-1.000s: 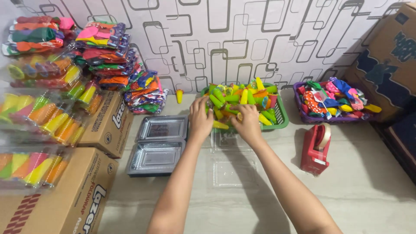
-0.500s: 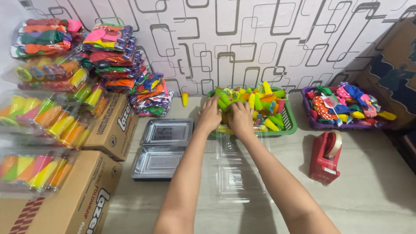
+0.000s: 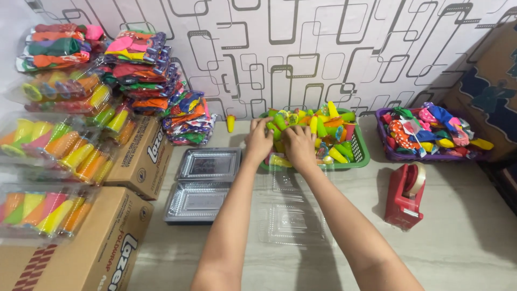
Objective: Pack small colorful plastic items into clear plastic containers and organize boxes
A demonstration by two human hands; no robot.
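Hands: left hand (image 3: 259, 141), right hand (image 3: 299, 145) curled over small toys (image 3: 323, 126) in green basket (image 3: 362, 153); grip unclear.

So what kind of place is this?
Probably a small home packing spot: a green basket of bright little toys, empty clear boxes, a red tape dispenser and filled packs stacked on cartons.

Two bare forearms come up from the bottom edge, no sleeves in view, nothing worn from elbow to wrist. No watch, strap or bracelet on either. Left hand (image 3: 259, 141) and right hand (image 3: 300, 146): no gloves, no rings visible, seen from the back, knuckles up. Fingertips too small/hidden to tell nails. Rest of body out of frame.
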